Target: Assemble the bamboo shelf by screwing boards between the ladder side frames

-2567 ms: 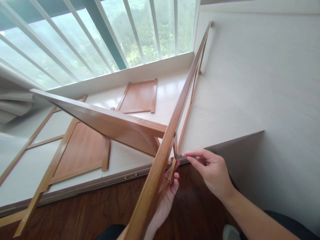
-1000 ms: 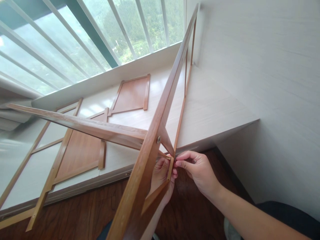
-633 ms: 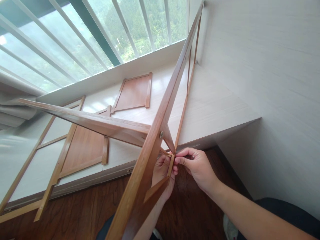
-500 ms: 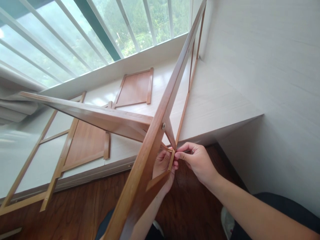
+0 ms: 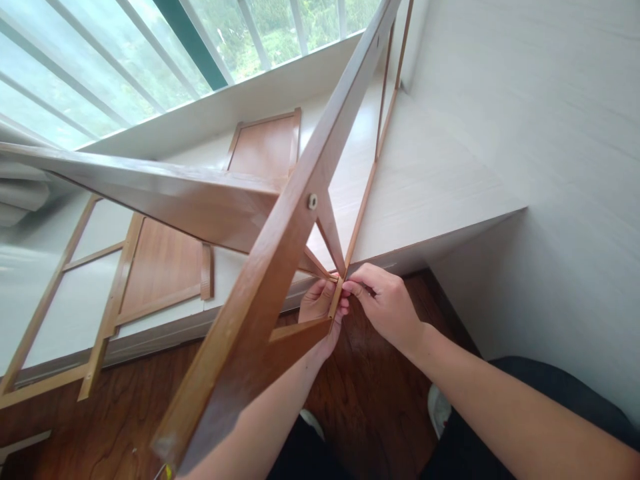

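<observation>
Flat brown wooden panels (image 5: 165, 267) lie on the white ledge (image 5: 430, 180) at left, well apart from the hands. Left hand (image 5: 320, 313), fingers curled around the thin brown wooden frame strut (image 5: 336, 303), steadies it below the wide brown wooden frame beam (image 5: 280, 247). Right hand (image 5: 385, 307) pinches fingers narrowly at the strut's joint, likely aligning it.

Both hands work at the joint of the wooden frame (image 5: 280, 247). Its thick rail blocks passage from 1 o'clock to 7 o'clock; a second beam bars 9 o'clock. The white wall (image 5: 550, 133) closes 3 o'clock. The ledge (image 5: 430, 187) limits 12 o'clock. The floor (image 5: 370, 400) at 6 o'clock lies open.
</observation>
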Tool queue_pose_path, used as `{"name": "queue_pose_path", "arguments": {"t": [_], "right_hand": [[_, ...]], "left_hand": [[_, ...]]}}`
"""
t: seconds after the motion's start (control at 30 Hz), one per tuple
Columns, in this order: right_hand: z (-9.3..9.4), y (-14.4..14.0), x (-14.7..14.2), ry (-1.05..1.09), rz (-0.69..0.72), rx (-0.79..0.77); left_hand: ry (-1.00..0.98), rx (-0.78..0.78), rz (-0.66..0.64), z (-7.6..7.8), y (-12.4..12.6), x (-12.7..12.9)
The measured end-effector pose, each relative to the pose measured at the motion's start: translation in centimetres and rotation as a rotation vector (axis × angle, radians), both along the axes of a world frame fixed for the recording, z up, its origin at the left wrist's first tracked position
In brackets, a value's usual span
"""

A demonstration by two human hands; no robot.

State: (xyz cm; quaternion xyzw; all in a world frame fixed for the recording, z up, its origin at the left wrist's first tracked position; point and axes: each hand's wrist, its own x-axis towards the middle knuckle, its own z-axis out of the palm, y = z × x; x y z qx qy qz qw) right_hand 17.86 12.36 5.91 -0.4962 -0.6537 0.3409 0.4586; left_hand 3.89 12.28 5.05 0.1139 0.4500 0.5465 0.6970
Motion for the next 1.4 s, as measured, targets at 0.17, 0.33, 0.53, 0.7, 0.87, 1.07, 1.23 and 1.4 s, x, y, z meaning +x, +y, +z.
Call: {"name": "queue_pose_path", "arguments": {"t": [0.17, 0.33, 0.53, 0.7, 0.87, 1.07, 1.23, 1.4], "right_hand": [[-1.0, 0.9, -0.1, -0.184, 0.082, 0.056], [-1.2, 2.3, 0.9, -0.147, 0.273, -0.02], [-0.5, 2.1, 1.7, -0.222, 0.257, -0.019], [-0.3, 1.4, 1.7, -0.188, 0.199, 0.022], [-0.5, 1.3, 1.1, -0.208, 0.151, 0.042], [-0.7, 1.2, 0.3, -0.28, 0.083, 0.02], [0.2, 1.7, 1.0, -0.258, 0.166, -0.039], [0.8, 1.9, 1.9, -0.254, 0.27, -0.063]], "left_hand": [[0.001, -0.007, 0.016, 0.1, 0.2, -0.1], [-0.005, -0.005, 0.021, 0.0, 0.1, -0.2], [-0.032, -0.012, 0.008, -0.3, -0.1, -0.5], [-0.02, -0.009, 0.018, -0.4, -0.1, -0.5], [0.004, -0.006, 0.002, -0.2, 0.2, -0.4], [0.042, 0.013, -0.014, -0.2, 0.2, -0.4], [0.029, 0.012, -0.016, -0.1, 0.1, -0.6], [0.017, 0.016, -0.013, 0.0, 0.1, -0.6]]}}
